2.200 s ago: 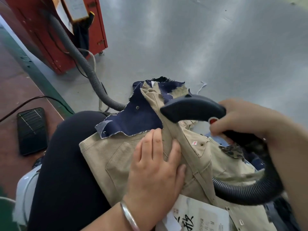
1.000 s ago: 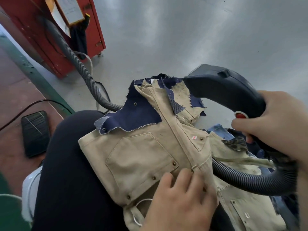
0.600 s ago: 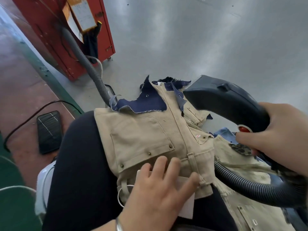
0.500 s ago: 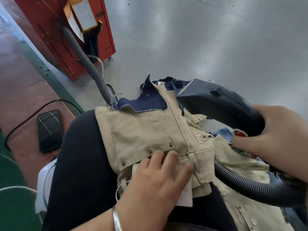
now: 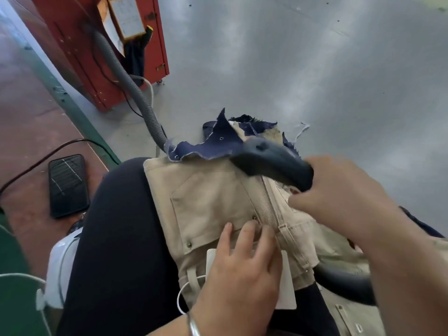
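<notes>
Head view: right grip (image 5: 339,197) curls round the dark nozzle (image 5: 274,163), whose tip lies on the upper part of the beige garment (image 5: 213,197). Left grip (image 5: 242,275), fingers straight and spread, presses the garment's lower edge and a white tag (image 5: 287,287) there. The garment lies across the lap (image 5: 116,238).

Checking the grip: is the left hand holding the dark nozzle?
No, the right hand grips the dark nozzle; the left hand presses flat on the beige garment.
</notes>
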### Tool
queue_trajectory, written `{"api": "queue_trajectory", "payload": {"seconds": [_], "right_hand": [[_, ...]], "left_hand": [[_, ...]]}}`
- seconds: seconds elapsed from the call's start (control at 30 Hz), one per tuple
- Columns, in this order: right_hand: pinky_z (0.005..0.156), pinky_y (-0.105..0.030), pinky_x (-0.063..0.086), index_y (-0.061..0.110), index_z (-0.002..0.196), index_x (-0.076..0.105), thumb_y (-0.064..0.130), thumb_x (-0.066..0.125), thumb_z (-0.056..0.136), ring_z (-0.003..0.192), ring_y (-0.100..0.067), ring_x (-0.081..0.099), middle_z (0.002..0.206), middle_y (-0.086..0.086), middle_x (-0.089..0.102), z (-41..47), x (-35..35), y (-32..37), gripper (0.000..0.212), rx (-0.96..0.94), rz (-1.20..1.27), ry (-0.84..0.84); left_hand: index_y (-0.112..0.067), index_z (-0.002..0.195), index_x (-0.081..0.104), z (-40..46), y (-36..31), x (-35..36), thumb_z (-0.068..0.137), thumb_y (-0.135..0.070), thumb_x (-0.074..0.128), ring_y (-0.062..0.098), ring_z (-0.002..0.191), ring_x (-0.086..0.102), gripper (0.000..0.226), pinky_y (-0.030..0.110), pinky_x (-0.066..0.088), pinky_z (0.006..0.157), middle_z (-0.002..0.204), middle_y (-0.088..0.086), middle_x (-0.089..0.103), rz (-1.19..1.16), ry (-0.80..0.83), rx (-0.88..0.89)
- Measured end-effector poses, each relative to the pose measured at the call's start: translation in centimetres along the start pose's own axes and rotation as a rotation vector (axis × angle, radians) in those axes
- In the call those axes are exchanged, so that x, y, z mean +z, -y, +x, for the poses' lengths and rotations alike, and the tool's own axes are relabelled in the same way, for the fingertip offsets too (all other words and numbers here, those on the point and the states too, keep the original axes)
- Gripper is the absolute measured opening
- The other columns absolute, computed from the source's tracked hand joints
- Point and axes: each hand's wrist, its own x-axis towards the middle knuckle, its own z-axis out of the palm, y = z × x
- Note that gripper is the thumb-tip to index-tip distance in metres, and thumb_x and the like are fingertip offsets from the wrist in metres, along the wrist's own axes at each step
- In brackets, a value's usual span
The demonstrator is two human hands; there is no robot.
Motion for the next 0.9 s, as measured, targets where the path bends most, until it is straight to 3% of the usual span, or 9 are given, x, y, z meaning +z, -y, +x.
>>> {"api": "queue_trajectory", "payload": {"seconds": [0.1, 0.2, 0.27, 0.37, 0.5, 0.63, 0.8, 0.9], "right_hand": [[0.057, -0.028, 0.044, 0.022, 0.086, 0.059, 0.029, 0.069, 0.078, 0.071, -0.028, 0.065, 0.071, -0.002, 0.063, 2.3, -0.9, 0.9, 0.014, 0.04, 0.123, -0.098], [0.07, -0.046, 0.06, 0.02, 0.082, 0.057, 0.019, 0.07, 0.072, 0.071, -0.035, 0.069, 0.072, -0.008, 0.067, 3.5, -2.5, 0.7, 0.016, 0.027, 0.221, -0.17], [0.064, -0.047, 0.061, 0.018, 0.078, 0.059, 0.016, 0.07, 0.069, 0.062, -0.033, 0.07, 0.062, -0.01, 0.067, 3.3, -3.2, -0.4, 0.014, 0.021, 0.245, -0.214], [0.041, -0.034, 0.053, 0.017, 0.074, 0.061, 0.015, 0.072, 0.068, 0.04, -0.02, 0.065, 0.05, -0.006, 0.066, 2.4, -3.9, -3.5, 0.013, 0.118, 0.32, -0.263], [0.046, -0.044, 0.057, 0.016, 0.081, 0.059, 0.023, 0.071, 0.056, 0.036, -0.022, 0.063, 0.047, -0.004, 0.065, 4.1, -5.1, -8.3, 0.029, 0.338, 0.443, -0.281], [0.052, -0.048, 0.054, 0.018, 0.084, 0.064, 0.029, 0.072, 0.035, 0.036, -0.029, 0.06, 0.046, -0.009, 0.061, 6.9, -6.5, -14.4, 0.05, 0.386, 0.522, -0.299], [0.042, -0.055, 0.055, 0.03, 0.085, 0.067, 0.037, 0.077, 0.045, 0.04, -0.035, 0.064, 0.053, -0.012, 0.066, 3.0, -5.2, -12.5, 0.041, 0.206, 0.377, -0.197], [0.033, -0.04, 0.051, 0.038, 0.087, 0.063, 0.049, 0.068, 0.049, 0.035, -0.016, 0.062, 0.047, 0.001, 0.065, -1.0, -4.1, -7.7, 0.04, 0.037, 0.216, -0.158]], "left_hand": [[-0.011, 0.089, 0.076, -0.1, -0.1, -0.3, 0.081, -0.011, 0.046, 0.025, 0.094, 0.068, 0.03, 0.051, 0.054, 0.079, 0.098, 0.006, 0.071, -0.008, 0.021, -0.011], [-0.011, 0.094, 0.074, -0.2, -0.1, -0.4, 0.078, -0.014, 0.048, 0.023, 0.098, 0.066, 0.031, 0.05, 0.054, 0.081, 0.101, 0.005, 0.07, 0.009, 0.055, 0.009], [-0.01, 0.095, 0.074, -0.3, 0.0, -0.3, 0.078, -0.016, 0.048, 0.023, 0.098, 0.066, 0.032, 0.049, 0.054, 0.081, 0.101, 0.005, 0.07, 0.01, 0.056, 0.013], [-0.011, 0.093, 0.075, -0.3, 0.1, -0.1, 0.08, -0.015, 0.044, 0.024, 0.096, 0.067, 0.034, 0.05, 0.054, 0.081, 0.099, 0.006, 0.07, 0.024, 0.019, 0.006], [-0.01, 0.095, 0.075, -0.9, -0.2, 0.1, 0.081, -0.011, 0.041, 0.026, 0.095, 0.067, 0.037, 0.051, 0.054, 0.082, 0.1, 0.007, 0.07, 0.057, 0.0, 0.016], [-0.01, 0.099, 0.075, -1.0, -0.1, -0.2, 0.079, -0.012, 0.045, 0.026, 0.097, 0.067, 0.036, 0.05, 0.053, 0.083, 0.103, 0.006, 0.07, 0.051, 0.026, 0.047], [-0.012, 0.101, 0.073, -0.3, 0.3, -1.0, 0.074, -0.018, 0.057, 0.023, 0.094, 0.066, 0.033, 0.046, 0.053, 0.083, 0.099, 0.003, 0.068, -0.004, 0.067, 0.001], [-0.013, 0.105, 0.07, 0.8, 1.0, -1.6, 0.083, -0.014, 0.049, 0.019, 0.09, 0.062, 0.03, 0.038, 0.048, 0.077, 0.097, 0.0, 0.065, -0.047, 0.041, -0.018]]}}
